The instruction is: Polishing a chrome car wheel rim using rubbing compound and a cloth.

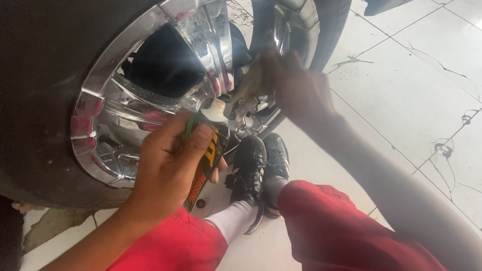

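Left hand point(168, 168) wraps a small dark tube point(208, 155) with orange and yellow print, fingers closed round its body, thumb laid across the front. The tube's pale nozzle end point(217, 108) points up at the chrome wheel rim point(105, 108), close to the hub.

Right hand point(301, 93) is blurred; its fingers grip a dull brownish cloth point(253, 80) pressed against the rim's inner chrome near the hub. Forearm runs down toward the lower right corner of the view.

Rim sits in a dark tyre point(45, 65) that fills the upper left. A second chrome part point(296, 22) shows behind, at top centre.

Person sits on the white tiled floor point(416, 75), tiles cracked at the right edge. Red trousers point(331, 231), white socks point(233, 221), black shoes point(258, 163) crossed just below the rim. A small dark cap point(200, 204) lies on the floor beside the tyre's lower edge.
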